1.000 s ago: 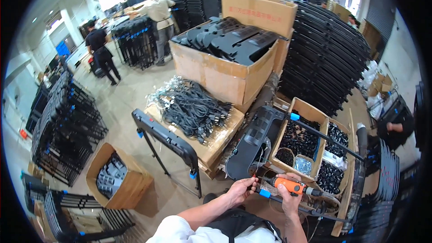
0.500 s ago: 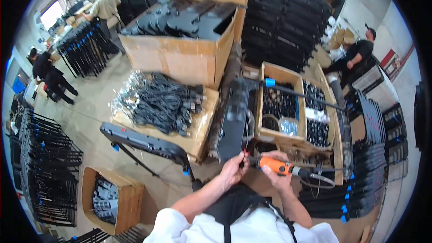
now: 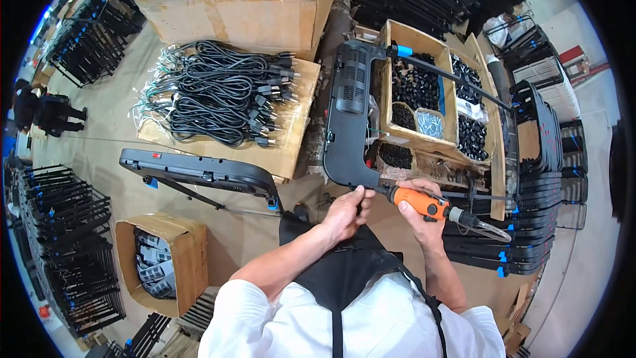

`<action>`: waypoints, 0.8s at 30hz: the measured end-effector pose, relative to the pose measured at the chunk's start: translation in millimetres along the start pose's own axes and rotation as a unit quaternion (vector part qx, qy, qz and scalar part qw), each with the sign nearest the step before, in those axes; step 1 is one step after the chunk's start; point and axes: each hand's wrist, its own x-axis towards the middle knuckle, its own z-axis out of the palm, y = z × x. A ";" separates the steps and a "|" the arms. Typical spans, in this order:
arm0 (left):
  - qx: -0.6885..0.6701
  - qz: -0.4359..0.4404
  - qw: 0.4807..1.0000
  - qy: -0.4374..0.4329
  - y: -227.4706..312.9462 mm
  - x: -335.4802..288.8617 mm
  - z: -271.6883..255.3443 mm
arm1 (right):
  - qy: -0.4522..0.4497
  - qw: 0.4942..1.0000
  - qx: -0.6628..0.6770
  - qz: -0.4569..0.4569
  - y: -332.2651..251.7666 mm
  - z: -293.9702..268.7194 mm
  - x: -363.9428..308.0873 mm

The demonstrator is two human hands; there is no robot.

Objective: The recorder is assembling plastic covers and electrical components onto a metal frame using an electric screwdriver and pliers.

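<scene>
My right hand (image 3: 425, 224) is wrapped round an orange power screwdriver (image 3: 419, 203) with a cable or hose at its back end. The driver's dark nose points left at the near corner of a black plastic housing (image 3: 348, 149); whether its tip touches is hidden. My left hand (image 3: 349, 215) is closed, thumb and fingertips pinched at that corner; what they hold, if anything, is too small to make out. The housing, with a vent grille at its far end, joins a black frame whose long bar bears a blue clip (image 3: 401, 51).
Behind is a pile of bundled black power cords (image 3: 218, 96) on cardboard. Right of the housing stands a wooden bin (image 3: 452, 134) of small black parts and screws. Another black housing (image 3: 199, 171) stands at left, near a cardboard box (image 3: 192, 262) of grey parts. Stacked frames (image 3: 533, 209) stand at right.
The view has tipped downward, so surroundings sit higher in the picture. The driver's nose and my left fingers have come up against the housing's near corner. A red bit at my fingertips no longer shows.
</scene>
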 end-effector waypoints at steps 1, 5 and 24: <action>0.090 0.039 0.995 -0.014 5.8 -11.3 -12.8 | 0.008 1.000 0.003 0.004 -2.5 -0.2 -1.1; 0.354 0.340 0.863 0.123 28.6 -24.6 -43.2 | 0.018 1.000 -0.008 0.004 -7.5 -11.5 2.6; 0.618 0.406 0.623 0.256 41.2 22.2 -43.3 | -0.023 0.998 -0.045 0.035 19.6 -33.6 8.1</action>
